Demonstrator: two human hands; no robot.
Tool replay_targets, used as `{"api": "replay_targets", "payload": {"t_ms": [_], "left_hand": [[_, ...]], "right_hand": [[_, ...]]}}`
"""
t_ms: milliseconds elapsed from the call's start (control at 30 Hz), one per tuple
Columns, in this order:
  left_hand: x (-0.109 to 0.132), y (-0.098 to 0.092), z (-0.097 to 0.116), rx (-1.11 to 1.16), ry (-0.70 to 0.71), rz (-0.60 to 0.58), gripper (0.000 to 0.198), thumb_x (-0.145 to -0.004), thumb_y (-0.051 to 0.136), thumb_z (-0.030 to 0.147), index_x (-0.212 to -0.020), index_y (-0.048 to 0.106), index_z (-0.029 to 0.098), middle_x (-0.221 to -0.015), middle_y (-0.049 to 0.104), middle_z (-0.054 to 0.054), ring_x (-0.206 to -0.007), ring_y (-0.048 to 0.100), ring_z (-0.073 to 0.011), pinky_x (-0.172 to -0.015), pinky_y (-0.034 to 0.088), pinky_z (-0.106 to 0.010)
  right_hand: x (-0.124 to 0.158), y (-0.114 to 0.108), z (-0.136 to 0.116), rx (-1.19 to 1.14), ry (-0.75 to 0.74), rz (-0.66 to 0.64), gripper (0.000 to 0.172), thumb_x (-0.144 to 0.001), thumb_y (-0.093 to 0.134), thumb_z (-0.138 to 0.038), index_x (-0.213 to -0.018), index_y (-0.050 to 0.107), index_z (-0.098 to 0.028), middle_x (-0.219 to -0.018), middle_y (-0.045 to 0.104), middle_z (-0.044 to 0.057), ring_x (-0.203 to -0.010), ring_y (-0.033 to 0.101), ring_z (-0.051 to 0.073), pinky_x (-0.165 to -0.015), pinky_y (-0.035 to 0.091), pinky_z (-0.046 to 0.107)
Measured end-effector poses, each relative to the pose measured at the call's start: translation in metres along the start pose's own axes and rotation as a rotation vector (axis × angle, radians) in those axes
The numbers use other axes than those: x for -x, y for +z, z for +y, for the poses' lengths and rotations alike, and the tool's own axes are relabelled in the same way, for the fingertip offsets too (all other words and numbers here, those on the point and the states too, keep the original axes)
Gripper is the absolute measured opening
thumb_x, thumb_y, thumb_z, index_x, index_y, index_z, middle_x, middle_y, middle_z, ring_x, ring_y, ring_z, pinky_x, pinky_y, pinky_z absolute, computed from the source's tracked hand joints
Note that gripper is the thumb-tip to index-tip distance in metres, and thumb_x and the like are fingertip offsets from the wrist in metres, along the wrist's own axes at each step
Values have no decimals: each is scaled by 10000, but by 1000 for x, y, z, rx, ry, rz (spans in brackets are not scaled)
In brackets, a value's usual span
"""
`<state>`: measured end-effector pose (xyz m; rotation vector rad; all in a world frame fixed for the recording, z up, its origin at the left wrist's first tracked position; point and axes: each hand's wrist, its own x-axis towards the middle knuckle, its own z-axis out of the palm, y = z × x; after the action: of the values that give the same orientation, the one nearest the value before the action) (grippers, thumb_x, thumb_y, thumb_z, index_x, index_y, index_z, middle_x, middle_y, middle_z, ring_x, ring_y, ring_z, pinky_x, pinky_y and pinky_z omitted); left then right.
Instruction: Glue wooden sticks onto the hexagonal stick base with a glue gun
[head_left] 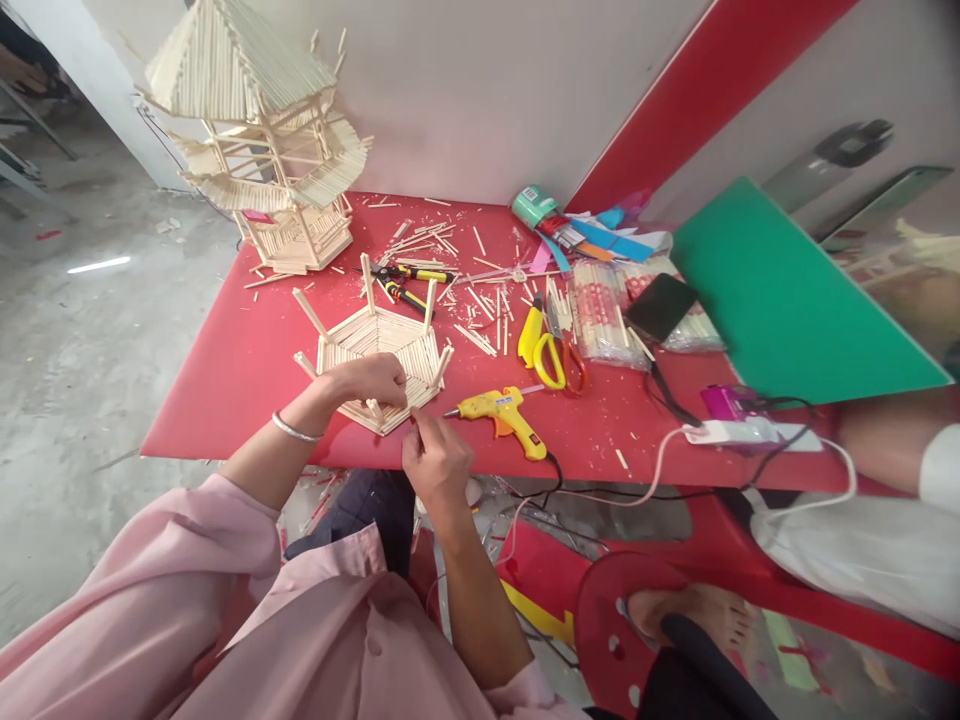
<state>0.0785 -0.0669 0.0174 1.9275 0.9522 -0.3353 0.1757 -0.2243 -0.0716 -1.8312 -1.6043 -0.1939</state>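
"Red table (217, 400) against a pale wall (465, 110). What's nearest on it?"

"Two hands, both at the near side of the base (379, 335). Right hand (439, 460) is just off the base's near edge, fingers curled, thumb and forefinger brought close together."

"Holding anything?"

"Can't tell; anything between those tips is too small to make out."

"And the left?"

"Left hand (375, 380) is over the near part of the base, bent at the wrist and folded nearly into a fist. Whether it grips something, I can't tell; its fingertips are hidden."

"Where's the base itself?"

"Flat on the table, near its front edge. It's six-sided, made of thin sticks, with posts up at the corners, some leaning outward."

"Beside it?"

"Glue gun (499, 412), just right of the base, nozzle pointing towards it. Scissors (551, 360) lie farther right of the base."

"Beyond that?"

"Pliers (409, 290) just behind the base, handles spread. Loose sticks (484, 315) are scattered behind and right of it."

"Farthest back?"

"Tower (277, 150), also of sticks, standing behind the base and to its left, roof and all."
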Motion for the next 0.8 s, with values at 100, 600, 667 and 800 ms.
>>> {"api": "replay_targets", "payload": {"t_ms": [100,600,667,800], "left_hand": [[1,0,2,-2,-1,4,196,-640,553,141,-452,512,178,-405,474,26,-440,397,-95,-452,301,-240],[1,4,11,10,-66,107,303,-746,559,214,-453,495,169,-402,490,5,-428,444,-102,-476,335,-240],[0,5,10,26,-51,105,311,-760,560,216,-459,496,169,-405,494,8,-422,442,-98,-472,336,-237],[-2,5,9,10,-31,106,342,-771,550,201,-436,492,167,-385,475,9,-407,439,-95,-463,336,-233]], "right_hand": [[-1,-1,-1,-4,-16,42,310,-886,517,-107,-1054,767,-180,-713,683,18,-655,613,136,-662,414,256],[0,3,1,1,-44,92,306,-883,515,-106,-1050,763,-172,-694,667,15,-626,580,135,-626,395,269],[0,3,0,2,-45,91,306,-882,514,-106,-1046,763,-174,-689,663,14,-625,578,134,-629,395,268],[0,3,0,-10,-52,100,312,-882,510,-98,-1049,765,-162,-685,654,13,-635,581,137,-640,400,270]]}}
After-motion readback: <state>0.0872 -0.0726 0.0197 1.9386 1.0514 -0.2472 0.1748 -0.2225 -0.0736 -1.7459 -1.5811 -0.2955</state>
